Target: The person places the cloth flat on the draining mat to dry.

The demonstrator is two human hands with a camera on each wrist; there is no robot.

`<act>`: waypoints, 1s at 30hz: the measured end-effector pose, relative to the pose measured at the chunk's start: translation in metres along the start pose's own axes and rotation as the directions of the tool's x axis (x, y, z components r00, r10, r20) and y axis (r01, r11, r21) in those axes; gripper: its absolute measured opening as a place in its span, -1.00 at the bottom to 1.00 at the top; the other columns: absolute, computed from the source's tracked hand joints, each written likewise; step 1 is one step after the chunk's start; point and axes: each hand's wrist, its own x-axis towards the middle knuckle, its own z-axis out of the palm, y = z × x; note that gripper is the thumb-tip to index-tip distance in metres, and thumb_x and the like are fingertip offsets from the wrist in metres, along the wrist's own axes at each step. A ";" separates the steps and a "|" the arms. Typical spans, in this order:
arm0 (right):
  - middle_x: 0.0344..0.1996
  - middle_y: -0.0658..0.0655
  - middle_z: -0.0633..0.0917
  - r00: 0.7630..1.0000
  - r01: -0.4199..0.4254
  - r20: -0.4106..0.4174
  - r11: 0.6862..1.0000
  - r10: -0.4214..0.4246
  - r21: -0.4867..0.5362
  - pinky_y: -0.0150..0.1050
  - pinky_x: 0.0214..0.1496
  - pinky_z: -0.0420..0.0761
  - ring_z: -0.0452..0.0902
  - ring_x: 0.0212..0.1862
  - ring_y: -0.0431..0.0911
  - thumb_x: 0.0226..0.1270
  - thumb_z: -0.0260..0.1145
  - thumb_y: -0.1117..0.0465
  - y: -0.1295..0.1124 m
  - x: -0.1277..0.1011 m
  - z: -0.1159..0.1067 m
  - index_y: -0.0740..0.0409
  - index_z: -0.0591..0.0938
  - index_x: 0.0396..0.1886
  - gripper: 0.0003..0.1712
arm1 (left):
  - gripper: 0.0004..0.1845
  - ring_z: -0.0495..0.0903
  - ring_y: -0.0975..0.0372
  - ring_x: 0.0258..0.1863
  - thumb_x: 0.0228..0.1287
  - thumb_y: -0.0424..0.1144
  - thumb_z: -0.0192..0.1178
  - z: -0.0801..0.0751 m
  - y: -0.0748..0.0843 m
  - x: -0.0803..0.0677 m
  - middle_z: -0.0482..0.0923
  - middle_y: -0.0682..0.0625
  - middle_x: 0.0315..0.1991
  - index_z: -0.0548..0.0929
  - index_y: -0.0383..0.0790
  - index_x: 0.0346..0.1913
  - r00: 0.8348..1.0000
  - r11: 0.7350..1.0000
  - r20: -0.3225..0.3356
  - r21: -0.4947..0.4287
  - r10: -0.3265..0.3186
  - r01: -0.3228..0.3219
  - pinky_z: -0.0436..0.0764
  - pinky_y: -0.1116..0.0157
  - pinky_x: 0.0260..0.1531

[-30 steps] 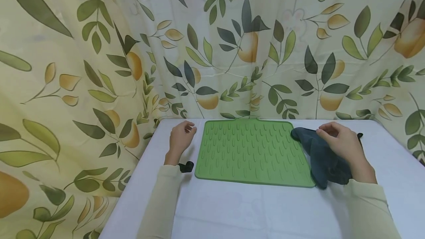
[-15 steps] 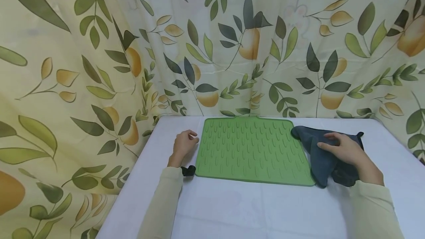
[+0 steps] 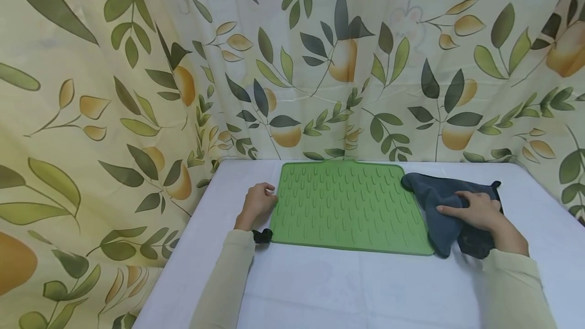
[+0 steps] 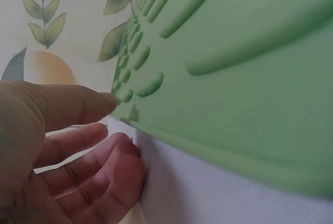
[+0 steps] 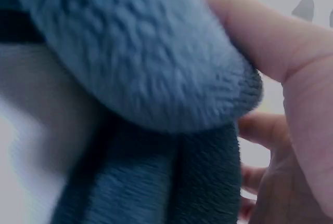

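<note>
A dark blue cloth [image 3: 439, 197] lies crumpled at the right side of a green ribbed mat [image 3: 347, 207], overlapping its right edge. My right hand [image 3: 480, 212] grips a fold of it. In the right wrist view the thumb [image 5: 260, 31] lies along the top of the plush fold, with the other fingers behind the cloth. My left hand [image 3: 259, 203] is at the left edge of the mat. In the left wrist view its thumb tip reaches the mat's rim [image 4: 208, 164], and the loosely bent fingers [image 4: 99, 167] are beside and below that rim.
The mat lies on a table with a white cover [image 3: 311, 288]. A curtain [image 3: 205, 65] printed with leaves and fruit hangs behind the table and along its left side. A black wrist camera [image 3: 262, 236] shows at the left cuff.
My right hand has lowered onto the blue cloth and bunched a fold of it. The left hand has moved a little right, up to the mat's left edge. The mat has stayed put.
</note>
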 end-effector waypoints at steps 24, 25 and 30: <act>0.27 0.84 0.17 0.987 -0.147 0.085 0.985 0.140 0.085 0.50 0.29 0.30 0.12 0.28 0.71 0.30 0.26 -0.43 -0.002 0.005 0.000 0.83 0.10 0.34 0.35 | -0.64 0.60 0.25 -0.45 0.27 -0.35 0.31 0.001 0.001 0.000 0.71 -0.03 -0.33 0.71 -0.29 0.13 0.997 1.000 0.072 0.018 0.003 -0.005 0.52 0.38 -0.46; 0.27 0.84 0.18 0.988 -0.140 0.076 0.987 0.134 0.081 0.50 0.28 0.31 0.13 0.28 0.71 0.31 0.26 -0.43 -0.001 0.005 0.000 0.83 0.11 0.34 0.34 | -0.64 0.60 0.25 -0.44 0.27 -0.35 0.31 0.001 0.001 0.000 0.71 -0.03 -0.33 0.70 -0.29 0.13 0.997 1.000 0.074 0.015 0.002 -0.003 0.52 0.38 -0.45; 0.24 0.84 0.25 0.996 -0.091 0.014 0.993 0.091 0.079 0.50 0.21 0.36 0.21 0.23 0.71 0.41 0.21 -0.37 0.001 0.002 -0.002 0.82 0.17 0.32 0.23 | -0.63 0.60 0.25 -0.44 0.26 -0.37 0.31 0.001 0.001 0.001 0.70 -0.02 -0.34 0.70 -0.28 0.14 0.997 1.000 0.078 0.011 0.001 -0.001 0.53 0.39 -0.44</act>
